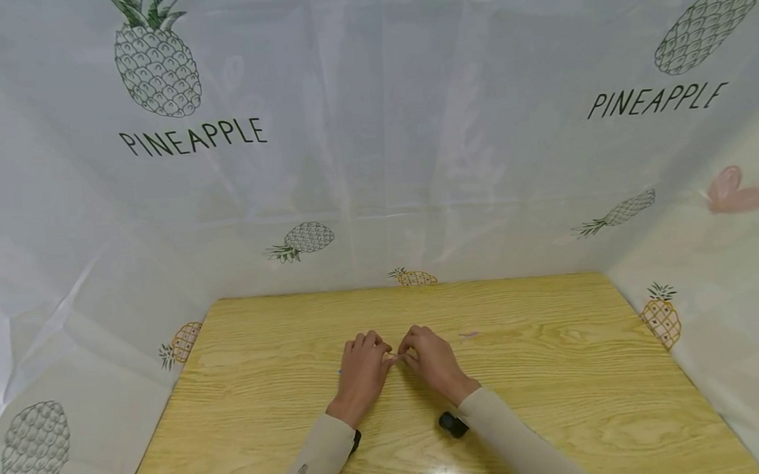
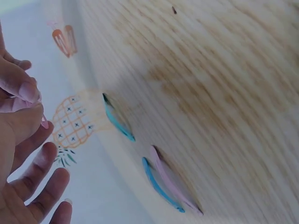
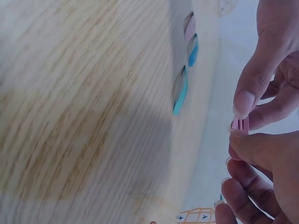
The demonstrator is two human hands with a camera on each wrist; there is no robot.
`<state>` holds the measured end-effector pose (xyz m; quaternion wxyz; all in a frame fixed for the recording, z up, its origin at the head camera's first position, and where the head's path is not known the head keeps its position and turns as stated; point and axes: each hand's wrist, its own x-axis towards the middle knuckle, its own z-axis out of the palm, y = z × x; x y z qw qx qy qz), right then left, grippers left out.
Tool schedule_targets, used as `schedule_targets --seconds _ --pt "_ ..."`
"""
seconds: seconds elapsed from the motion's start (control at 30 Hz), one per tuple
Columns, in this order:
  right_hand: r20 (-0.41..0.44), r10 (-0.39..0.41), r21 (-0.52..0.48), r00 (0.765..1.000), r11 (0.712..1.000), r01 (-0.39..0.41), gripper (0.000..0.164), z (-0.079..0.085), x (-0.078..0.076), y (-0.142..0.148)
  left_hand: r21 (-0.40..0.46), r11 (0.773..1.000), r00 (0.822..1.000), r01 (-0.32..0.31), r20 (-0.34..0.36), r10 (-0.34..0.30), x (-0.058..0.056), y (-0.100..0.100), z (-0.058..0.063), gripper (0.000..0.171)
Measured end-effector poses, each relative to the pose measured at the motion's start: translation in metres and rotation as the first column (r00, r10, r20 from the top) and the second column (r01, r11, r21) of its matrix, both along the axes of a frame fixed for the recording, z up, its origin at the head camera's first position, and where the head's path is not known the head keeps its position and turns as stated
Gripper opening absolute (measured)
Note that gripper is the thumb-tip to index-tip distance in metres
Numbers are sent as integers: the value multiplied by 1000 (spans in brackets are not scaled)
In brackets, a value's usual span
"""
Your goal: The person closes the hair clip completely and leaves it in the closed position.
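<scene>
Over the middle of the table, my left hand (image 1: 364, 368) and right hand (image 1: 431, 361) meet at the fingertips. Between them is a small pink hair clip (image 3: 240, 124), which both pinch with thumb and forefinger. Its pink tip (image 2: 44, 122) shows below the thumbs in the left wrist view; fingers hide most of the rest. The other fingers of each hand are loosely bent. On the table beyond the left hand lie a teal hair clip (image 2: 119, 120), a blue hair clip (image 2: 161, 186) and a pale pink hair clip (image 2: 175, 182).
The wood-grain table (image 1: 261, 331) ends at a white pineapple-print curtain (image 1: 362, 158) at back and sides. A thin pinkish item (image 1: 469, 334) lies right of the hands. A black device (image 1: 452, 424) sits by the right wrist.
</scene>
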<state>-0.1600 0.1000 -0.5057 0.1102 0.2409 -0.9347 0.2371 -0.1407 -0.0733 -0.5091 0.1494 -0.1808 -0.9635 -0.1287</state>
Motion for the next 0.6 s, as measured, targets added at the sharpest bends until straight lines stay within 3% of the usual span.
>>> schedule_targets --seconds 0.6 --pt "43 35 -20 998 999 -34 7 3 9 -2 -13 999 998 -32 -48 31 11 -11 2 15"
